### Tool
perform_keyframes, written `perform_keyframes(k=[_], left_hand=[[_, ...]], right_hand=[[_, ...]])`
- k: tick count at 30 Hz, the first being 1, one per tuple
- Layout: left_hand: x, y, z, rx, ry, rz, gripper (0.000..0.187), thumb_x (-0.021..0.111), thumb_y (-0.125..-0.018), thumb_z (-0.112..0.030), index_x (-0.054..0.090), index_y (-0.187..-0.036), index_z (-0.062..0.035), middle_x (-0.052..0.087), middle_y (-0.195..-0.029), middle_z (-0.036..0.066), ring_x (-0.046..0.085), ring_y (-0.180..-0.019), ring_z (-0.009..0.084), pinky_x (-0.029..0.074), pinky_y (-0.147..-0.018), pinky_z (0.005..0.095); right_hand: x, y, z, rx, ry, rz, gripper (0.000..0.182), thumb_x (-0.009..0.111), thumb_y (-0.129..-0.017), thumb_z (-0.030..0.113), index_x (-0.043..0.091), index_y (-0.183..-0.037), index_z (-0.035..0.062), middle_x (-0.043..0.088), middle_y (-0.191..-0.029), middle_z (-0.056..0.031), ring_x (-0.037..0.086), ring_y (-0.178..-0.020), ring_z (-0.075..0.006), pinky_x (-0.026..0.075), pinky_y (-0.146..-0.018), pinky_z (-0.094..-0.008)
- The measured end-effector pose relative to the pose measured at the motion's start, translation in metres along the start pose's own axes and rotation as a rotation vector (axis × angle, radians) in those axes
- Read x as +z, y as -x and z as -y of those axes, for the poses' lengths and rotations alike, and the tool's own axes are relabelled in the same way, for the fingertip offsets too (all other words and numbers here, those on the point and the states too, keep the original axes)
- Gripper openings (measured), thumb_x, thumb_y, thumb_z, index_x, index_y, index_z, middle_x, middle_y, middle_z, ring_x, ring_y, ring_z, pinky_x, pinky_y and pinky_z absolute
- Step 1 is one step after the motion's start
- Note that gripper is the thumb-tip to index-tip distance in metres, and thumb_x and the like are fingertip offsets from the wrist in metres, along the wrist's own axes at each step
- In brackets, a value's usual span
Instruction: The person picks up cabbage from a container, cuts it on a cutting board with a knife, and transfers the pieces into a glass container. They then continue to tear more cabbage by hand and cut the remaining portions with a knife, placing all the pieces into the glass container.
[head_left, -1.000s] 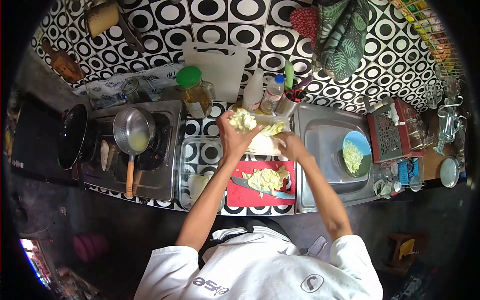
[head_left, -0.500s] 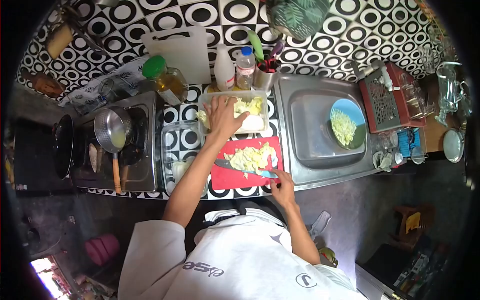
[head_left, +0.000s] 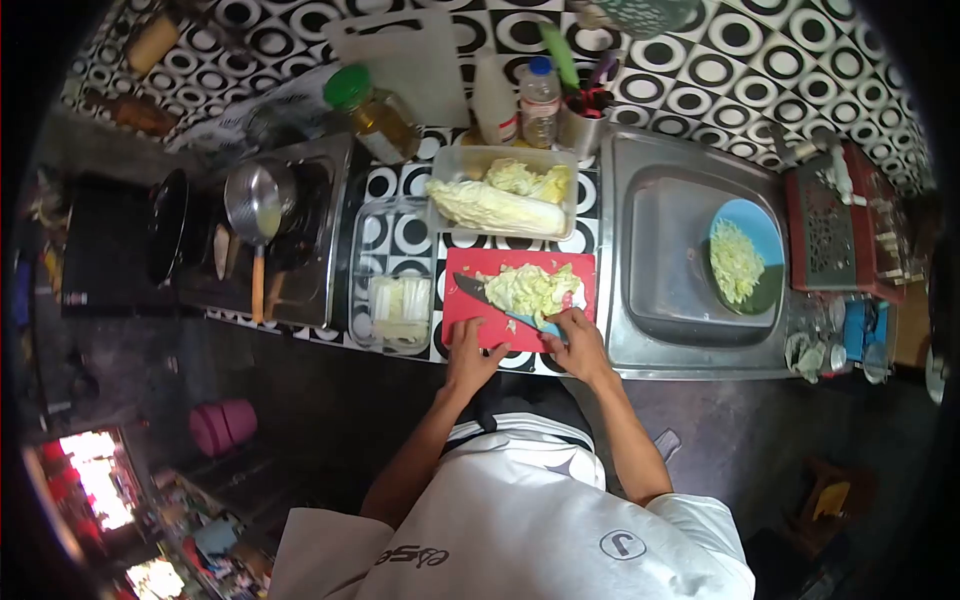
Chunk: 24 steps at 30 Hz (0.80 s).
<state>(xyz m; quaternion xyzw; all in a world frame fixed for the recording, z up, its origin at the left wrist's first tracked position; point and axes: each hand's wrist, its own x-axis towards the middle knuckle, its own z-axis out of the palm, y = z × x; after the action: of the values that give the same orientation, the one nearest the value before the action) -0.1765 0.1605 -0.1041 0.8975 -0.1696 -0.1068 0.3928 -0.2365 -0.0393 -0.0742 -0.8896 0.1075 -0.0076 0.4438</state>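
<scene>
Chopped cabbage (head_left: pixel 527 290) lies on a red cutting board (head_left: pixel 465 318), with a knife (head_left: pixel 492 295) slanting along its near left side. My right hand (head_left: pixel 580 346) is closed round the knife's light blue handle at the board's right. On the board's near left part rests my left hand (head_left: pixel 472 356), fingers apart and holding nothing. Behind the board, a long piece of cabbage (head_left: pixel 500 208) and smaller leaves (head_left: pixel 530 180) sit in a plastic container (head_left: pixel 450 160). To the left, a clear glass dish (head_left: pixel 392 211) holds pale cut pieces (head_left: pixel 401 300).
A blue bowl (head_left: pixel 757 220) of shredded cabbage stands in the sink (head_left: pixel 660 340) at the right. A pan (head_left: pixel 255 195) is on the stove (head_left: pixel 325 200) at the left. A green-lidded jar (head_left: pixel 380 125), bottles (head_left: pixel 539 105) and a utensil cup (head_left: pixel 581 130) stand behind.
My left hand has come away from the plastic container, down to the board's near left part. The long cabbage piece now shows fully. The view has shifted.
</scene>
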Motion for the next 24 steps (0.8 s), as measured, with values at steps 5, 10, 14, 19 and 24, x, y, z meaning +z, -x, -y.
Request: perform_keyframes(k=[5,10,14,19,24], left_hand=[[0.02,-0.006,-0.016,-0.044,-0.049,-0.022,0.044,0.071,-0.065,-0.014,0.049,-0.101,0.0002,0.048,-0.096,0.019,0.051,-0.088,0.0379,0.044,-0.073,0.0422],[0.025,-0.016,-0.025,-0.147,0.033,-0.164,0.039,0.071,-0.062,-0.013,0.051,-0.092,0.0007,0.049,-0.081,0.015,0.052,-0.078,0.0333,0.043,-0.069,0.0413],[0.015,-0.028,-0.041,-0.057,-0.027,-0.25,0.048,0.07,-0.063,-0.011,0.048,-0.105,-0.0024,0.046,-0.094,0.015,0.049,-0.088,0.0325,0.044,-0.073,0.0401],[0.015,-0.056,-0.04,-0.001,-0.126,-0.181,0.051,0.063,-0.066,-0.006,0.053,-0.114,-0.0204,0.044,-0.101,0.013,0.048,-0.095,0.0311,0.045,-0.074,0.0391],[0.005,-0.07,-0.035,0.002,-0.125,-0.154,0.027,0.06,-0.064,-0.003,0.066,-0.089,-0.013,0.046,-0.098,0.01,0.049,-0.091,0.028,0.045,-0.073,0.0376]], right_hand=[[0.013,-0.005,-0.014,0.104,-0.42,0.147,0.021,0.058,-0.08,0.017,0.056,-0.094,0.0021,0.053,-0.074,-0.0065,0.052,-0.061,-0.0187,0.039,-0.054,-0.0291],[0.004,-0.002,0.004,0.337,-1.052,0.446,0.022,0.048,-0.086,0.021,0.057,-0.093,0.0022,0.048,-0.067,0.003,0.041,-0.055,-0.0044,0.03,-0.048,-0.0182],[-0.004,0.021,-0.002,0.207,-0.819,0.136,0.023,0.049,-0.087,0.023,0.057,-0.092,0.0013,0.048,-0.068,0.0036,0.04,-0.057,-0.0037,0.03,-0.05,-0.018],[-0.027,0.057,-0.03,0.278,-0.653,-0.05,0.021,0.05,-0.086,0.021,0.055,-0.089,0.0008,0.049,-0.066,0.0013,0.04,-0.06,-0.0038,0.031,-0.052,-0.0185],[-0.026,0.073,-0.038,0.347,-0.366,-0.283,0.021,0.049,-0.086,0.017,0.054,-0.089,-0.003,0.055,-0.066,-0.0043,0.049,-0.059,-0.0096,0.04,-0.054,-0.0271]])
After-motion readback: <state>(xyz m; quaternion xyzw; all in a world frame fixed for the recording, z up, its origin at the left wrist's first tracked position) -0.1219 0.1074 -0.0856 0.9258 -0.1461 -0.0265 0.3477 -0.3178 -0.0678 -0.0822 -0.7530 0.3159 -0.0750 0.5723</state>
